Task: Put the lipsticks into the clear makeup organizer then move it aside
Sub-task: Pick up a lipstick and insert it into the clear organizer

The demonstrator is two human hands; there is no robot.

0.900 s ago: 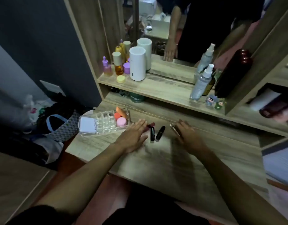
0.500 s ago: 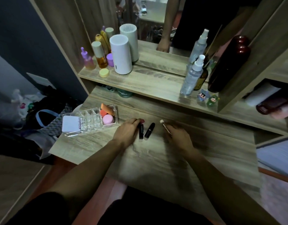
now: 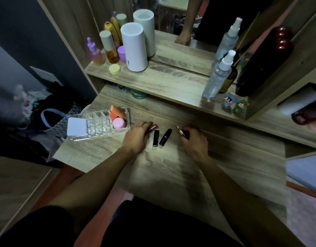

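Four lipsticks are in play, and none is in the clear makeup organizer (image 3: 100, 124) yet. The change over the last second is the grip: where both hands lay flat and open on the desk (image 3: 171, 175) beside the tubes, each has now curled around one. The left hand (image 3: 137, 138) is closed on a reddish lipstick (image 3: 153, 127), whose end pokes out past its fingertips; the right hand (image 3: 194, 139) is clenched around a gold-tipped lipstick (image 3: 180, 131), whose pale end sticks out toward the other hand. Between the two hands, apart from both, two black lipsticks lie on the wood — the squarer black lipstick (image 3: 155, 138) just beside the left hand's knuckles, the rounded black lipstick (image 3: 165, 137) next to it and angled toward the right hand. The organizer sits just beyond the left hand on its outer side, close enough for a short reach. Its small grid cells look unfilled, while an end bay holds orange and pink sponges (image 3: 118, 116) and a white card (image 3: 77, 126) rests at the other end. So the pick-up phase looks begun on both sides; I judge the left hand's tube the natural first to drop into a cell, with the black pair to follow before the organizer is moved aside.
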